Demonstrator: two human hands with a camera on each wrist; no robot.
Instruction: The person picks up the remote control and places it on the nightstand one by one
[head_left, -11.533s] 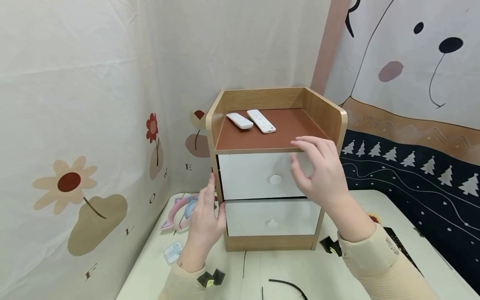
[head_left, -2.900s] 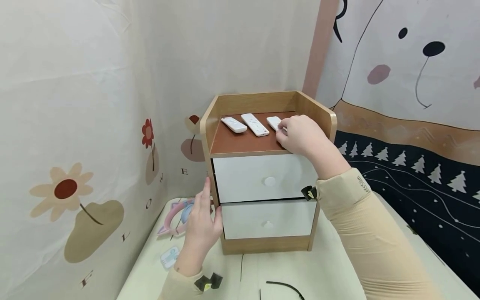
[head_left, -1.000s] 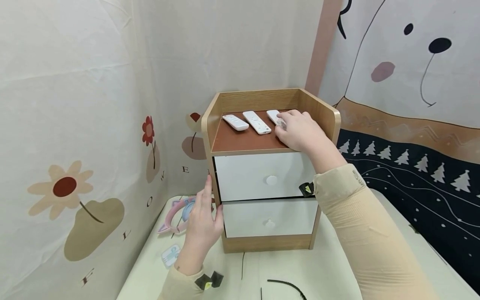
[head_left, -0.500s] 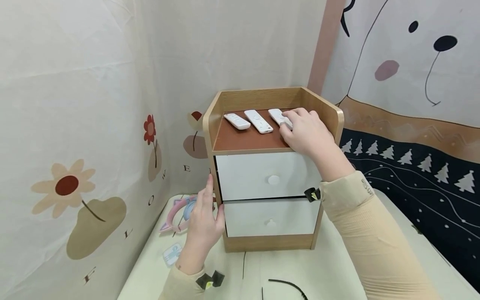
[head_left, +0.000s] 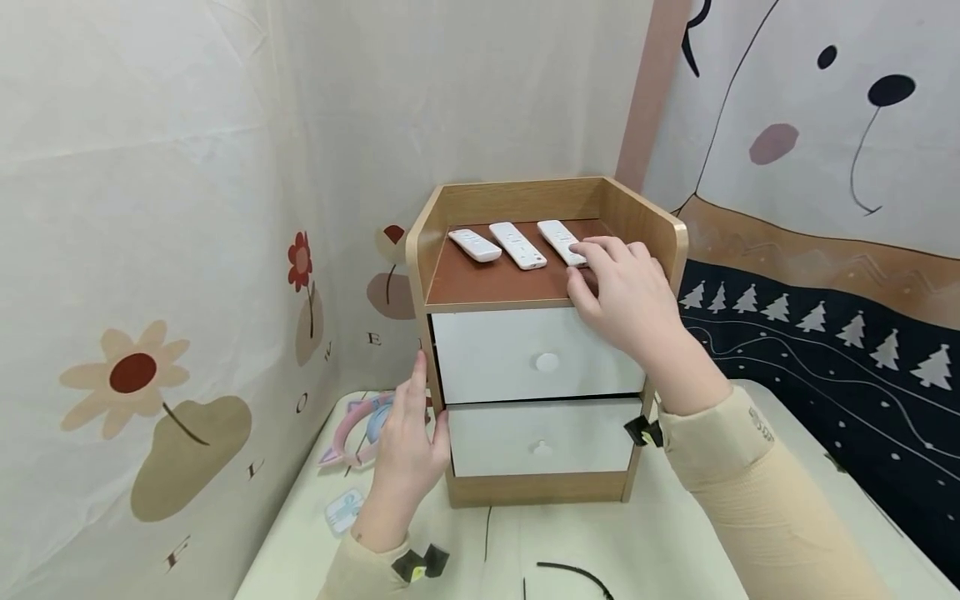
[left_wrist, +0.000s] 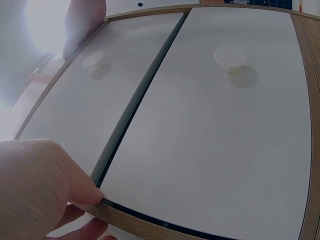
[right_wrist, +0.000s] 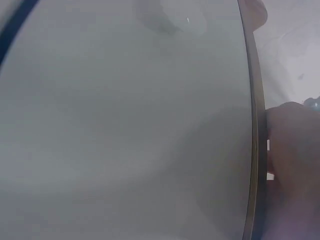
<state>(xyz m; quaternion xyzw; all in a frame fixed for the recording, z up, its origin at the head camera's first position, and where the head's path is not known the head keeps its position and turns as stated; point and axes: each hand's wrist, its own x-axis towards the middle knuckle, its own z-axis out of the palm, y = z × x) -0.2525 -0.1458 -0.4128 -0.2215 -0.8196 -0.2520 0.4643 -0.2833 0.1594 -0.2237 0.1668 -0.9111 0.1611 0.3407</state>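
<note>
Three white remote controls lie side by side on the brown top of a small wooden cabinet [head_left: 525, 488]: a left remote [head_left: 475, 245], a middle remote [head_left: 517, 246] and a right remote [head_left: 558, 239]. My right hand [head_left: 630, 300] is over the cabinet's front top edge, fingers loosely bent, fingertips right at the near end of the right remote. In the right wrist view a drawer front [right_wrist: 125, 110] hides most of that hand. Against the cabinet's left side rests my left hand [head_left: 408, 446], fingers straight, its thumb at the front corner by the gap between two white drawers.
Low on the cabinet's left are pink cat-ear headphones [head_left: 352, 429] and a small pale blue-and-white case [head_left: 344, 511]. A thin black curved strip [head_left: 577, 568] lies in front on the white table. Printed cloth hangs behind and at both sides.
The right remote has joined the two others on the cabinet top since the earliest frame. My right hand has let go of it and drawn back toward the front edge; my left hand stays put.
</note>
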